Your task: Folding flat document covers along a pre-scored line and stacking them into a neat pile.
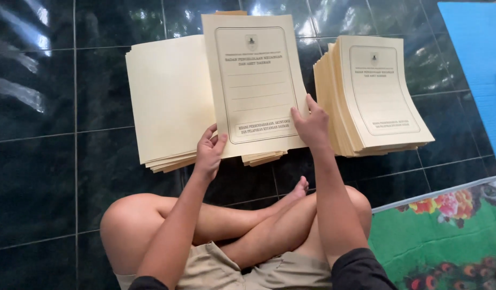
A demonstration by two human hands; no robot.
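Held item: we hold one cream folder cover [254, 80] upright at 12 o'clock, printed face towards us, above our crossed legs [242, 225].
Left hand [209, 153]: at the cover's lower left corner, fingers curled shut on the edge, thumb in front.
Right hand [311, 124]: at the cover's lower right edge, fingers pressed together behind the sheet, thumb on the face.
Step in hand: we judge the cover to be passing between piles, lifted and not yet laid down.
Next move calls for: a level carry to one pile and squared edges, as we judge it.
Left pile [170, 102]: at 11 o'clock on the dark tiled floor [44, 161], cream, blank side up, partly behind the held cover.
Right pile [374, 96]: at 1 o'clock, taller, printed side up.
Print on covers: small crest at top, heading lines, ruled blanks, boxed line at bottom, all inside a curved border.
Blue mat [476, 64]: at 2 o'clock.
Floral mat [446, 231]: at 4 o'clock, green with red flowers.
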